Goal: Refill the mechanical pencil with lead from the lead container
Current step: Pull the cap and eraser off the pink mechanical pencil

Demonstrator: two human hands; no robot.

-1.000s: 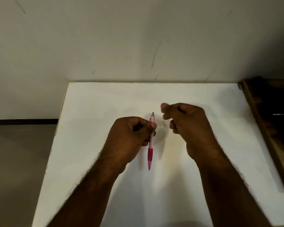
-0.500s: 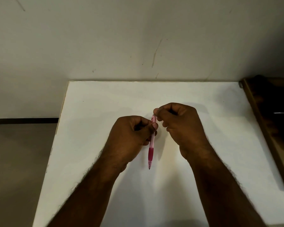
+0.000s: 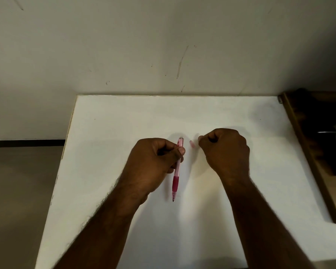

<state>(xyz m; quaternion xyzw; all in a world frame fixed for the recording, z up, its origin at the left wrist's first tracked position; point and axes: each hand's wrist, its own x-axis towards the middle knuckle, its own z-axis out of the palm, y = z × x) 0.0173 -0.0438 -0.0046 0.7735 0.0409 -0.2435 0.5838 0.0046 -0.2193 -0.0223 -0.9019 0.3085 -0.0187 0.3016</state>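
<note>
Mechanical pencil (image 3: 177, 167): pinched upright by left hand (image 3: 155, 164) fingers, tip on bench (image 3: 109, 117), steadied for loading; right hand (image 3: 224, 152) fingers curled, contents unseen

A white table (image 3: 202, 117) stands against a pale, scuffed wall (image 3: 144, 45), dark streaks marking the paint above its far edge. Grey-beige floor (image 3: 17, 191) lies to the left, a dark wooden unit (image 3: 306, 136) to the right.

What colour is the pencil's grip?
Dark magenta-pink on the pencil, with a paler translucent pink barrel above. Head view, the only one.
</note>
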